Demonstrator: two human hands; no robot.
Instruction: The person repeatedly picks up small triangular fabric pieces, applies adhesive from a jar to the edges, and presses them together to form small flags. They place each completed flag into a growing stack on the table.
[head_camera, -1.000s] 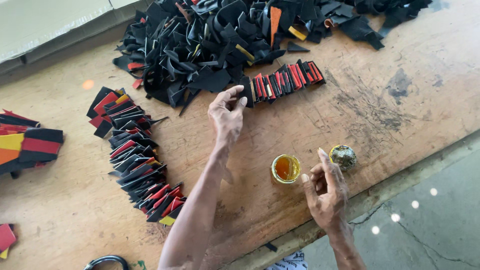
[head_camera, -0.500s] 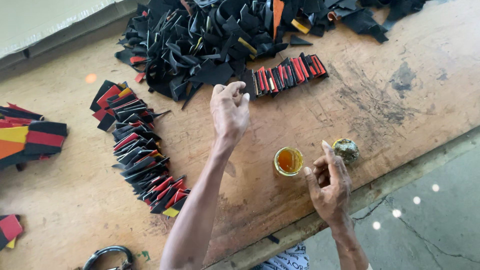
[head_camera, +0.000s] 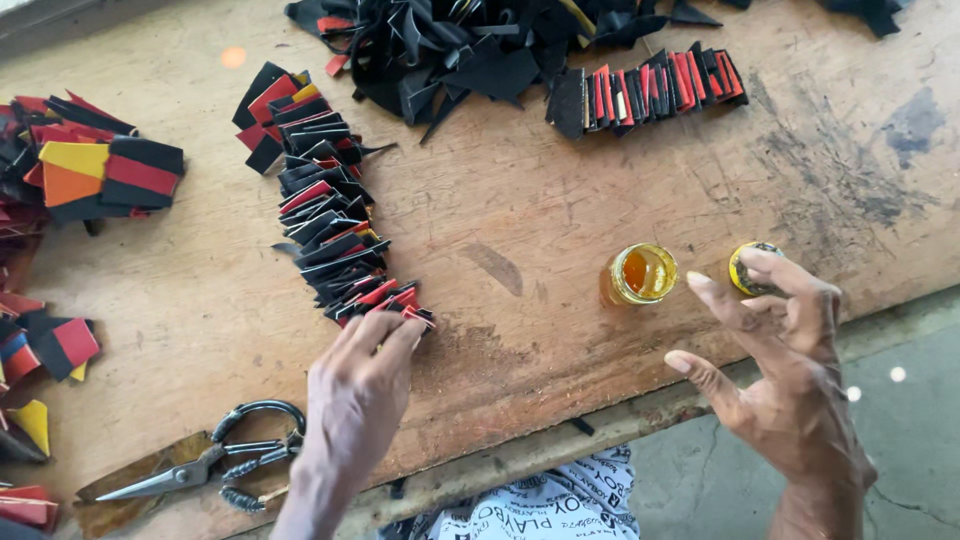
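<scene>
My left hand (head_camera: 358, 385) rests with fingertips on the near end of a long row of overlapping black and red cut pieces (head_camera: 325, 225) on the wooden table (head_camera: 520, 200). Whether it pinches a piece I cannot see. My right hand (head_camera: 775, 365) hovers open over the table's front edge, fingers spread, holding nothing. Just beyond its fingertips stand a small open jar of amber liquid (head_camera: 642, 273) and its yellow lid (head_camera: 750, 268).
A second short row of black and red pieces (head_camera: 650, 90) lies at the back, beside a big heap of black scraps (head_camera: 450, 50). Larger red, yellow and black pieces (head_camera: 90, 170) pile at the left. Scissors (head_camera: 215, 460) lie near the front edge.
My left hand has pulled back from the far short row to the near end of the long row. The view has shifted toward the table's front; my right hand stays near the jar.
</scene>
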